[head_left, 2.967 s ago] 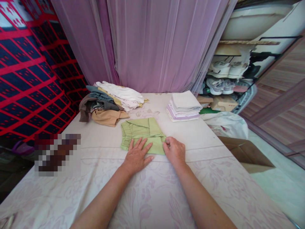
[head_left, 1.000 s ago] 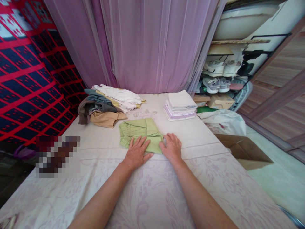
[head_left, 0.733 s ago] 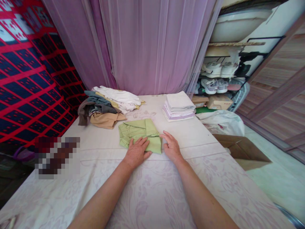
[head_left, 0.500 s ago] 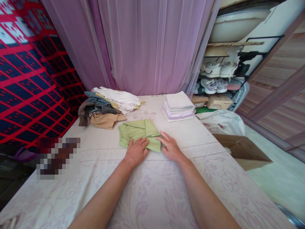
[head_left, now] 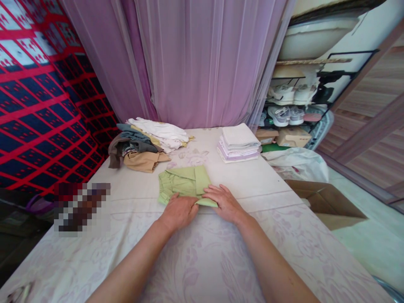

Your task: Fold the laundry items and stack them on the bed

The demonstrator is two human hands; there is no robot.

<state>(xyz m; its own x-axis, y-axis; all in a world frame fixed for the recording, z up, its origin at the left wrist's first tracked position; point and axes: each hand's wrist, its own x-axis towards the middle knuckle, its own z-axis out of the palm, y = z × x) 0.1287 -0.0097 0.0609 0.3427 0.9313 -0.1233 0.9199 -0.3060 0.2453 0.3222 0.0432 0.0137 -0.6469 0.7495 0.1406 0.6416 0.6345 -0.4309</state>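
Folded light green pants [head_left: 183, 181] lie on the bed-like surface in front of me, their gathered elastic waistband at the left. My left hand [head_left: 180, 212] has its fingers curled over the near edge of the cloth, with the thumb tucked in close. At the near right corner, my right hand [head_left: 225, 203] rests with fingers stretched over the cloth; its thumb is partly hidden. Between the hands, a strip of the near edge is turned up. Farther back on the right stands a neat stack of folded white and lilac cloths [head_left: 239, 143].
Loose clothes [head_left: 142, 143] are heaped at the back left. A purple curtain [head_left: 195, 63] hangs behind the patterned sheet [head_left: 195, 261]. Beyond the right edge are an open cardboard box [head_left: 325, 202], a white bag [head_left: 296, 162] and a shoe rack [head_left: 315, 103].
The near edge of the green pants has been turned up. My left fingers have curled in, and my right hand has moved inward onto the cloth. The view has shifted slightly.
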